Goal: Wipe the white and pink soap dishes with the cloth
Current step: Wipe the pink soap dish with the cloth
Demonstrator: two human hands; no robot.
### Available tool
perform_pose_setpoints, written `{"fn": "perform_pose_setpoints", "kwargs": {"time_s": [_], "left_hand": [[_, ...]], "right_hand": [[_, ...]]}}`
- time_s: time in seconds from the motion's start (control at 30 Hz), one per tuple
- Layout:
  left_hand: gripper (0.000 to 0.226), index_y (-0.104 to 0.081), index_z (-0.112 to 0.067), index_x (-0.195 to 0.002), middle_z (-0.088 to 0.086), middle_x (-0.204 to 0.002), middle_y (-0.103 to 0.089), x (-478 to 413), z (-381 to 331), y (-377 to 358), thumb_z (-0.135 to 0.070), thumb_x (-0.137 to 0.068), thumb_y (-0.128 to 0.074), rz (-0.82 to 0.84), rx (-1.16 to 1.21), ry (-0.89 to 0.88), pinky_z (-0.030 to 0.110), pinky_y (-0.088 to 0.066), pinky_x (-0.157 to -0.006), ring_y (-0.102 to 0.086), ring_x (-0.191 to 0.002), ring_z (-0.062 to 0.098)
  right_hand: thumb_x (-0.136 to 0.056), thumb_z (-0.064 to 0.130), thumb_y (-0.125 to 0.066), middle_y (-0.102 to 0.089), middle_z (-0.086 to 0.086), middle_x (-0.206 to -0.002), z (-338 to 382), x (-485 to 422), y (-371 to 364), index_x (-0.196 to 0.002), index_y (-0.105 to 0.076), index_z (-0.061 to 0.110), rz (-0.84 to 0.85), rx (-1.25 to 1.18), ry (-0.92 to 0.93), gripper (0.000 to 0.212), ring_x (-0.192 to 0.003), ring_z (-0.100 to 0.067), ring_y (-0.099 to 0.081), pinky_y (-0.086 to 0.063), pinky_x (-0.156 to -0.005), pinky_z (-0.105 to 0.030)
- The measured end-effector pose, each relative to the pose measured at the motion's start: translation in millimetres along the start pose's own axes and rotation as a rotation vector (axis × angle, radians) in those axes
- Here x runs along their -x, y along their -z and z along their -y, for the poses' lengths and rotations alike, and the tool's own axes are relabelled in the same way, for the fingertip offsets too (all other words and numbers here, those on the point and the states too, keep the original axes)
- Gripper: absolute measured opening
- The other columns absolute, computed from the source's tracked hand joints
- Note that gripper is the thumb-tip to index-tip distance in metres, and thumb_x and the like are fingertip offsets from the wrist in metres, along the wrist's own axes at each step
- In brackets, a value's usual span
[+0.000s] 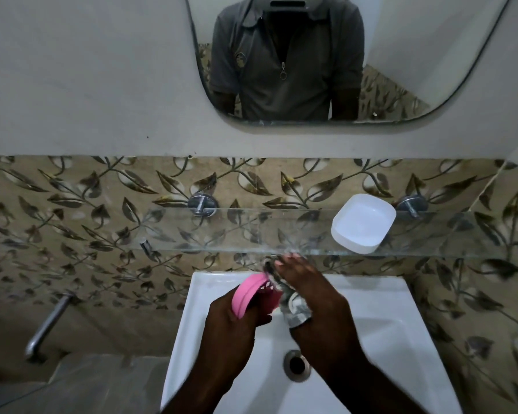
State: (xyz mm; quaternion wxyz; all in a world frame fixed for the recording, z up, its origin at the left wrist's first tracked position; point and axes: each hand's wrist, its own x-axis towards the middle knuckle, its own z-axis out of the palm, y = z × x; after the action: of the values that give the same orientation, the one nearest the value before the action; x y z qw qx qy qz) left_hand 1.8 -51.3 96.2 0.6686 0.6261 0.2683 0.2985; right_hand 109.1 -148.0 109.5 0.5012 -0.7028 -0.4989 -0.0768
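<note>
Above the back half of the white basin (386, 309), grips the pink soap dish (248, 297) in the left hand (231, 324), with fingers curled round its lower end, the dish tipped up on edge and its slotted inside turned to the right. Presses the grey patterned cloth (295, 309) against that inside with the right hand (308, 294). Fingers stretched forward over the bunched fabric, tips blurred and reaching just past the basin's back rim. Thumb hidden, so cannot tell whether clamped round the cloth or only laid flat on it. A wad of cloth showing below the palm.

Edges and room: straight above the basin's back rim, the front edge of a glass shelf (222, 234), close over the right fingertips, with little clearance there. Open air over the bowl toward the basin's near rim, crossed by both forearms. Drain (296, 365) open in the basin's floor, between the two forearms. Left of the basin and well apart, a metal tap (47, 327) slanting out from the tiled wall.

Containers: white soap dish (362, 224) on the shelf, above and behind the basin's right back corner, resting open side up, bare white inside, its near corner reaching the shelf's front edge. Inside the pink dish, the pressed cloth. Higher over the basin, a mirror (416, 55) with a grey shirt (281, 79) reflected.
</note>
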Motion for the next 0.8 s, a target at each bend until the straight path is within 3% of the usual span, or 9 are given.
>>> {"fn": "perform_pose_setpoints", "kwargs": {"time_s": [0.1, 0.17, 0.27, 0.33, 0.4, 0.47, 0.57, 0.7, 0.8], "left_hand": [[0.026, -0.077, -0.038, -0.097, -0.002, -0.092, -0.079, 6, 8, 5, -0.024, -0.080, -0.064, -0.051, 0.021, -0.006, 0.022, -0.058, -0.069, -0.075, -0.086, 0.021], [0.024, -0.076, -0.026, -0.104, 0.002, -0.095, -0.078, 7, 7, 9, -0.017, -0.085, -0.065, -0.083, 0.085, 0.010, 0.024, -0.058, -0.071, -0.076, -0.085, 0.026], [0.026, -0.072, -0.015, -0.113, 0.011, -0.107, -0.075, 5, 6, 14, -0.017, -0.088, -0.064, -0.011, 0.173, 0.031, 0.038, -0.059, -0.081, -0.073, -0.096, 0.031], [0.030, -0.072, -0.017, -0.113, 0.012, -0.109, -0.074, 6, 5, 16, -0.018, -0.084, -0.066, 0.058, 0.189, 0.075, 0.043, -0.058, -0.086, -0.071, -0.101, 0.030], [0.035, -0.073, -0.023, -0.109, 0.006, -0.104, -0.076, 7, 6, 19, -0.026, -0.074, -0.073, 0.128, 0.135, 0.129, 0.037, -0.057, -0.083, -0.071, -0.096, 0.024], [0.038, -0.075, -0.026, -0.101, 0.001, -0.090, -0.075, 8, 7, 23, -0.036, -0.064, -0.077, 0.185, 0.041, 0.146, 0.026, -0.052, -0.067, -0.067, -0.080, 0.017], [0.034, -0.076, -0.019, -0.095, 0.002, -0.086, -0.076, 9, 9, 26, -0.033, -0.065, -0.080, 0.279, -0.028, 0.174, 0.020, -0.050, -0.064, -0.069, -0.077, 0.013], [0.006, -0.076, -0.026, -0.087, -0.003, -0.079, -0.077, 9, 12, 27, -0.025, -0.085, -0.070, 0.257, -0.254, 0.194, 0.022, -0.052, -0.062, -0.070, -0.074, 0.007], [0.028, -0.075, -0.016, -0.085, 0.012, -0.086, -0.077, 20, 8, 22, -0.039, -0.086, -0.059, 0.294, -0.304, 0.120, 0.040, -0.053, -0.071, -0.065, -0.066, -0.003]], "right_hand": [[-0.084, 0.002, -0.070, -0.069, 0.016, -0.119, -8, 0, 8, -0.117, -0.066, 0.035, -0.021, -0.265, -0.392, 0.047, -0.112, -0.007, -0.064, -0.051, -0.098, -0.042], [-0.081, 0.002, -0.076, -0.075, 0.005, -0.106, -13, 2, 8, -0.115, -0.068, 0.028, -0.030, -0.445, -0.573, 0.044, -0.099, -0.017, -0.070, -0.055, -0.088, -0.050], [-0.077, 0.008, -0.078, -0.076, -0.006, -0.098, -17, 3, 6, -0.110, -0.069, 0.018, -0.078, -0.693, -0.741, 0.036, -0.091, -0.026, -0.072, -0.056, -0.080, -0.041], [-0.078, 0.004, -0.077, -0.076, -0.007, -0.092, -18, 1, 4, -0.106, -0.070, 0.017, -0.100, -0.658, -0.755, 0.032, -0.083, -0.024, -0.071, -0.056, -0.073, -0.038], [-0.079, -0.001, -0.075, -0.075, -0.004, -0.078, -18, 2, 2, -0.098, -0.071, 0.021, -0.107, -0.505, -0.729, 0.029, -0.068, -0.017, -0.068, -0.057, -0.059, -0.032], [-0.078, 0.000, -0.076, -0.073, 0.003, -0.071, -18, 4, 2, -0.092, -0.070, 0.026, -0.096, -0.371, -0.647, 0.030, -0.057, -0.007, -0.064, -0.053, -0.051, -0.023], [-0.076, 0.006, -0.078, -0.074, 0.016, -0.082, -13, 7, 2, -0.094, -0.070, 0.035, -0.019, -0.059, -0.455, 0.036, -0.073, 0.001, -0.067, -0.054, -0.066, -0.022], [-0.075, 0.008, -0.073, -0.074, 0.009, -0.100, 1, 6, -3, -0.105, -0.073, 0.020, -0.019, 0.074, -0.193, 0.032, -0.092, -0.002, -0.066, -0.050, -0.084, -0.018], [-0.077, 0.013, -0.065, -0.074, 0.001, -0.103, 21, 1, -8, -0.103, -0.074, 0.014, -0.036, 0.140, 0.027, 0.027, -0.100, -0.008, -0.064, -0.044, -0.095, -0.016]]}}
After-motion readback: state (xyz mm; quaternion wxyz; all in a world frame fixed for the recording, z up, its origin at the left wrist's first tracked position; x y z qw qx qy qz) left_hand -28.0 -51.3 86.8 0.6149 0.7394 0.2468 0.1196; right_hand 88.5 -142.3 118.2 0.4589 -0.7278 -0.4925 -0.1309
